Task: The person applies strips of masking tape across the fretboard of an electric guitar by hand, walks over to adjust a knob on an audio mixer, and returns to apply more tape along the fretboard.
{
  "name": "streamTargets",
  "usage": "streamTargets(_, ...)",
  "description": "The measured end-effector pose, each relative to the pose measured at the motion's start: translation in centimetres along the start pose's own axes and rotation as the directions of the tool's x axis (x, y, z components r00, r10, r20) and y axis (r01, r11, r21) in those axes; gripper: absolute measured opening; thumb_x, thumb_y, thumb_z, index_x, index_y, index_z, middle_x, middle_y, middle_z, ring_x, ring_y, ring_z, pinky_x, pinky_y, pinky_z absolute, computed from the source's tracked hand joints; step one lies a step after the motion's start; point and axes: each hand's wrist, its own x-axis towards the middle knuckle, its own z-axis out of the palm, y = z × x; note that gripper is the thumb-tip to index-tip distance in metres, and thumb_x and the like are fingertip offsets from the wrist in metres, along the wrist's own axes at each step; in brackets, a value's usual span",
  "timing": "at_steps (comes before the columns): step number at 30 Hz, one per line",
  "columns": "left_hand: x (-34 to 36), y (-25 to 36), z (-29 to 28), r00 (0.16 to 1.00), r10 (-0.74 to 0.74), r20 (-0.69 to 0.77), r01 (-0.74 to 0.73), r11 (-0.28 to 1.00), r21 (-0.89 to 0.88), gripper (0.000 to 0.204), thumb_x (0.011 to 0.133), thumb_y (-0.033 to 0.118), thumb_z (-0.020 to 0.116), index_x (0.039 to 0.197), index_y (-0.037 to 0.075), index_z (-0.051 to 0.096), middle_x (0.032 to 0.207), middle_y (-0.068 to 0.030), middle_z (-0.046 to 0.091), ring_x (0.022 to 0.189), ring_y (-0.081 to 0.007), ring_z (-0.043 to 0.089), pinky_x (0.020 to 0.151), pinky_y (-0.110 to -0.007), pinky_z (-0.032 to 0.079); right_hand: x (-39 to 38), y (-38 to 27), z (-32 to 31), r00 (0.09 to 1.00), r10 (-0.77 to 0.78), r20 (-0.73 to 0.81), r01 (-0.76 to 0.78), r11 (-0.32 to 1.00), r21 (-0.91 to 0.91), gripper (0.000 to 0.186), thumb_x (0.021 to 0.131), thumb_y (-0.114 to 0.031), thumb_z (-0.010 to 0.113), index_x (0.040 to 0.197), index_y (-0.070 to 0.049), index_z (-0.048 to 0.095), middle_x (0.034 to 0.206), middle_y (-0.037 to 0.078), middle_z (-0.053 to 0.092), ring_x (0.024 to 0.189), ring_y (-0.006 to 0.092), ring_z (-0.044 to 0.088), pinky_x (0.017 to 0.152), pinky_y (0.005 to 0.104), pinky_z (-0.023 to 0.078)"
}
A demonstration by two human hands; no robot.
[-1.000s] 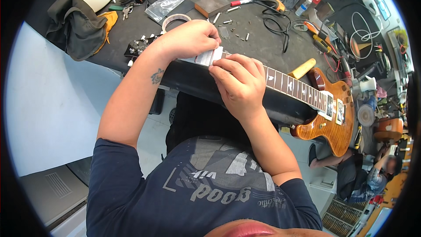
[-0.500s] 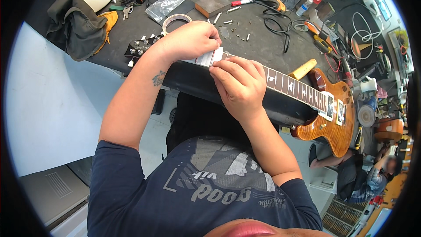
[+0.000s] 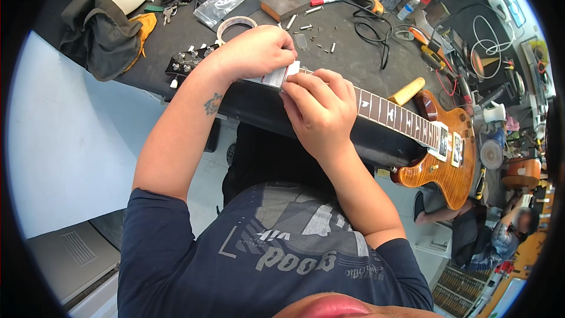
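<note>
An electric guitar with an amber flamed body (image 3: 438, 171) lies across the bench, its dark fretboard (image 3: 385, 112) facing up and its headstock (image 3: 187, 62) at the left. Pale strips of masking tape (image 3: 274, 78) cover part of the fretboard near the headstock. My left hand (image 3: 259, 53) curls closed over the far side of the neck, pinching the upper end of a white tape strip (image 3: 293, 68). At the near edge of the neck, my right hand (image 3: 322, 109) pinches the lower end of that strip between thumb and fingers. Both sets of fingertips are partly hidden.
Beyond the neck lie a tape roll (image 3: 235, 25), a sanding block (image 3: 285, 5), a red-capped marker (image 3: 325, 0) and several small metal parts. A yellow block (image 3: 407, 90) sits beside the fretboard. A dark cloth (image 3: 100, 38) lies left; a person (image 3: 497, 238) sits at right.
My right hand has shifted very slightly, its fingers bending a little more at the tape's edge. My left hand stays almost where it was.
</note>
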Motion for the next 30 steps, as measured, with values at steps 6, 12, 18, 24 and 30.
streamTargets(6, 0.26, -0.20, 0.05, 1.000, 0.006, 0.013, -0.006, 1.000, 0.027, 0.034, 0.102, 0.021, 0.068, 0.117, -0.008, 0.078, 0.101, -0.0131, 0.080, 0.093, -0.0160, 0.074, 0.083, -0.035, 0.059, -0.28, 0.27, 0.06, 0.996, -0.078, -0.035, 0.079, 0.996, 0.027, 0.021, 0.076, -0.012, 0.090, 0.096, -0.015, 0.082, 0.105, -0.006, 0.081, 0.094, 0.0220, 0.071, 0.079, 0.0376, 0.052)
streamTargets(12, 0.31, 0.01, 0.13, 1.000, -0.013, 0.016, 0.012, 0.997, 0.075, 0.036, 0.101, 0.020, 0.064, 0.118, -0.008, 0.078, 0.105, -0.0166, 0.080, 0.096, -0.0198, 0.075, 0.086, -0.036, 0.060, -0.21, 0.25, -0.05, 0.994, -0.100, -0.032, 0.102, 0.994, 0.035, 0.023, 0.075, -0.011, 0.090, 0.096, -0.015, 0.083, 0.106, -0.006, 0.081, 0.092, 0.0213, 0.071, 0.077, 0.0369, 0.052)
streamTargets(18, 0.55, 0.16, 0.06, 0.999, -0.031, 0.036, 0.028, 0.996, 0.081, 0.036, 0.101, 0.020, 0.064, 0.118, -0.008, 0.078, 0.106, -0.0170, 0.080, 0.097, -0.0203, 0.075, 0.086, -0.036, 0.060, -0.34, 0.53, 0.09, 0.992, -0.116, -0.041, 0.117, 0.993, 0.018, 0.022, 0.075, -0.011, 0.087, 0.096, -0.016, 0.082, 0.107, -0.007, 0.080, 0.092, 0.0193, 0.071, 0.077, 0.0360, 0.054)
streamTargets(24, 0.77, -0.07, 0.01, 0.997, -0.060, 0.052, 0.057, 0.997, 0.048, 0.035, 0.102, 0.022, 0.066, 0.116, -0.008, 0.079, 0.103, -0.0157, 0.081, 0.094, -0.0196, 0.075, 0.084, -0.036, 0.060, -0.20, 0.44, 0.10, 0.994, -0.104, -0.041, 0.105, 0.994, 0.014, 0.018, 0.077, -0.013, 0.085, 0.094, -0.016, 0.080, 0.105, -0.008, 0.080, 0.091, 0.0178, 0.073, 0.078, 0.0346, 0.055)
streamTargets(30, 0.72, 0.28, 0.05, 0.994, -0.099, 0.044, 0.098, 0.995, 0.021, 0.031, 0.100, 0.021, 0.069, 0.109, -0.006, 0.079, 0.094, -0.0132, 0.078, 0.086, -0.0182, 0.072, 0.077, -0.036, 0.058, -0.05, -0.04, -0.17, 0.999, -0.042, -0.023, 0.043, 0.999, 0.034, 0.021, 0.074, -0.009, 0.089, 0.092, -0.014, 0.080, 0.104, -0.004, 0.082, 0.094, 0.0228, 0.073, 0.083, 0.0380, 0.052)
